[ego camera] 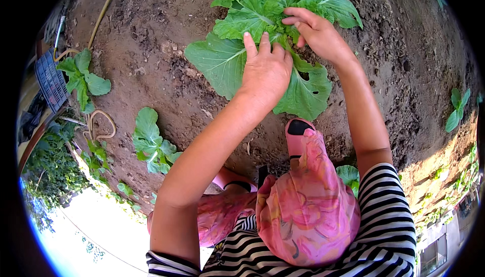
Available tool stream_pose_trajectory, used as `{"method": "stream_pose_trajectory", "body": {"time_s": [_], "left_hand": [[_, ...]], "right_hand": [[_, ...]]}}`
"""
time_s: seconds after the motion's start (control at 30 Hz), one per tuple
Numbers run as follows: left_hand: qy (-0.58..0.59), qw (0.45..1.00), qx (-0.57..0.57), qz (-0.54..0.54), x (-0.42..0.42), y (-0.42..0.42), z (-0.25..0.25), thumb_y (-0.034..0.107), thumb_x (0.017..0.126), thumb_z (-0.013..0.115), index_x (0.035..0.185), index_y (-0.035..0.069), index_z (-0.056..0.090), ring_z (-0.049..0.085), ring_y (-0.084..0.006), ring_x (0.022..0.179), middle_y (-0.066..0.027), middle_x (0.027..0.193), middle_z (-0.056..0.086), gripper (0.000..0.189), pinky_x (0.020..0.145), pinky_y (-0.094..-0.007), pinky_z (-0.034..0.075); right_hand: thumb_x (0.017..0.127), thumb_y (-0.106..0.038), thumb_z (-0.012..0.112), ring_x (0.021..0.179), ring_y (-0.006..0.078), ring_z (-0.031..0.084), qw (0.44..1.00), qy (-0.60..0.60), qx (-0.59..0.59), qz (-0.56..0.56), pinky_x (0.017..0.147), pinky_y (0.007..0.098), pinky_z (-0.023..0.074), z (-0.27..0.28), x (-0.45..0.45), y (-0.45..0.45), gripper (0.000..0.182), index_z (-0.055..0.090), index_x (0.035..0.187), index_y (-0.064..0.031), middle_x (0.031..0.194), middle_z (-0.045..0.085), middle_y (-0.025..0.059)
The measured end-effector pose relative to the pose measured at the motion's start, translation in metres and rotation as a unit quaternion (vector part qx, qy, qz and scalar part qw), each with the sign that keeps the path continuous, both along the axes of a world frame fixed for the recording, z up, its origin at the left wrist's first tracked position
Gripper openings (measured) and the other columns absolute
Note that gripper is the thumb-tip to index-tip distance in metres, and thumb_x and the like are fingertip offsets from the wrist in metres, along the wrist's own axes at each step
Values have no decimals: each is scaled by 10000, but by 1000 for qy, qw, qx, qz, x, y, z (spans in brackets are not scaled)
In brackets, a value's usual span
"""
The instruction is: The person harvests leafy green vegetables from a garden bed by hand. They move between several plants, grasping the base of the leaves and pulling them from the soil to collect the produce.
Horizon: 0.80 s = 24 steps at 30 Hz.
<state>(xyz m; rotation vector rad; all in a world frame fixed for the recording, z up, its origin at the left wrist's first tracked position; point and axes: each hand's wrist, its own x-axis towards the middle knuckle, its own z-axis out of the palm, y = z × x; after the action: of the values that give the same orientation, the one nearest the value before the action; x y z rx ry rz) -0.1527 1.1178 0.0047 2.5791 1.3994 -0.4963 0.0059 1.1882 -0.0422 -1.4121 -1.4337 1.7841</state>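
Observation:
A large leafy cabbage plant (250, 11) grows from the soil in front of my feet, its broad green leaves spread wide. Several leaves have holes, among them the lower right leaf (305, 91). My left hand (267, 70) rests palm down over the near leaves, fingers somewhat apart, their tips by the plant's middle. From the right, my right hand (322, 36) reaches to the crinkled inner leaves (290, 30) with its fingers bent. Whether it pinches anything there is hidden.
Smaller leafy plants stand in the soil at left (83, 76), lower left (151, 140) and far right (456, 110). A yellowish hose (104, 11) runs along the left, near a blue plastic crate (52, 80). My pink shoe (297, 136) is close below the big leaves.

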Motion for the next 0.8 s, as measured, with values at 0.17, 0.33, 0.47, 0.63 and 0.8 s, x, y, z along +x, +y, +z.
{"method": "stream_pose_trajectory", "body": {"time_s": [0.17,0.33,0.47,0.63,0.8], "left_hand": [[-17,1000,15,-2,-2,-1,-1,146,848,568,1186,65,644,480,-362,1266,-118,1131,608,355,1056,-720,237],[-30,999,16,0,-4,-3,-3,140,851,561,1175,65,647,472,-335,1280,-108,1132,608,343,1089,-690,222],[-53,998,30,17,-3,-4,-5,136,847,561,1139,59,662,493,-325,1257,-110,1089,615,318,1088,-683,228],[-82,994,72,24,-6,-10,-11,143,848,560,1103,58,679,524,-322,1215,-112,1025,625,293,1076,-681,245],[-62,995,72,18,-6,-8,-11,148,848,567,1113,76,681,527,-302,1212,-99,1031,632,298,1085,-664,249]], "right_hand": [[996,-84,444,652,71,523,1000,0,-2,0,672,228,493,2,1,0,388,493,1379,-48,1215,653,73],[984,-67,479,661,72,524,1000,24,-13,-10,699,230,498,-3,1,-3,403,483,1387,-51,1227,647,73],[908,-87,597,671,99,564,999,-7,43,-21,670,271,518,-15,1,-6,458,519,1359,-82,1173,678,68],[834,-153,711,691,198,644,951,-226,211,16,670,324,539,-5,-14,-15,467,571,1279,-123,1061,709,33],[836,-184,709,815,284,682,908,-264,325,-36,685,386,551,-31,-17,-10,258,640,1077,-125,919,708,43]]}}
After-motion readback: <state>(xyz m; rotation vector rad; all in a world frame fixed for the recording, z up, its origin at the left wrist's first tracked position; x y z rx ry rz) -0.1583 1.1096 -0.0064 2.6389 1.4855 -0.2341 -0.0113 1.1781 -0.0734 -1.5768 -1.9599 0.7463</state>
